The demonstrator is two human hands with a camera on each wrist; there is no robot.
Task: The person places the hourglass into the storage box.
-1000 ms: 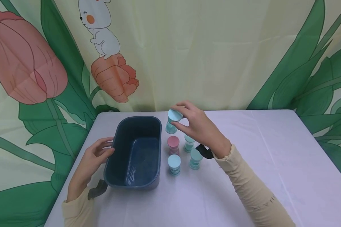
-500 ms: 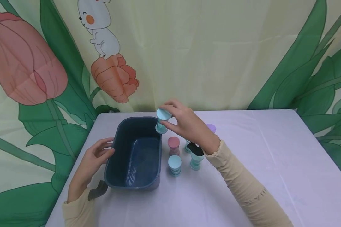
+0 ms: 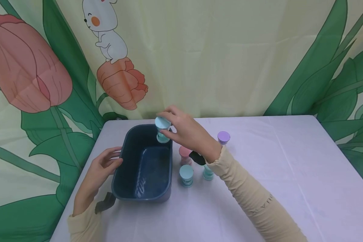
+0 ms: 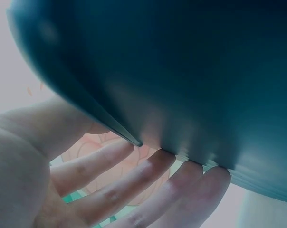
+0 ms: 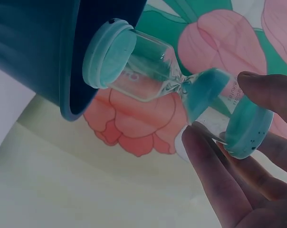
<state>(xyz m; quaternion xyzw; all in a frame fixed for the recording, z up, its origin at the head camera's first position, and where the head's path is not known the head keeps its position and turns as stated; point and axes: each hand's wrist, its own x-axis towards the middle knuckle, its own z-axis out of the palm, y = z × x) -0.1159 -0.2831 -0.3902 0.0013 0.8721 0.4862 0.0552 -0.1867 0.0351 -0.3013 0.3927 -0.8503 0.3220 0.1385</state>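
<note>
Hourglass [image 5: 180,86], clear and narrow-waisted with pale teal caps [image 5: 250,129] and teal sand [image 5: 207,91], hangs over the far right of the navy bin [image 3: 151,173], pinched near its upper end by the right hand [image 3: 189,131], while the left hand [image 3: 100,169] touches the bin's side, fingers straight.

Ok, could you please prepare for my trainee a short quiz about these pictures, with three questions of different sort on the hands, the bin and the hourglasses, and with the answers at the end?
1. Multiple choice: what does the right hand hold?
A: a pink hourglass
B: a teal hourglass
C: nothing

2. True or false: the left hand touches the side of the bin.

3. Fill in the colour: in the head view, the hourglass farthest to the right is ____.

Key:
1: B; the right wrist view shows it between thumb and fingers.
2: True.
3: Purple; the purple hourglass stands on the table beyond the right forearm.
</note>
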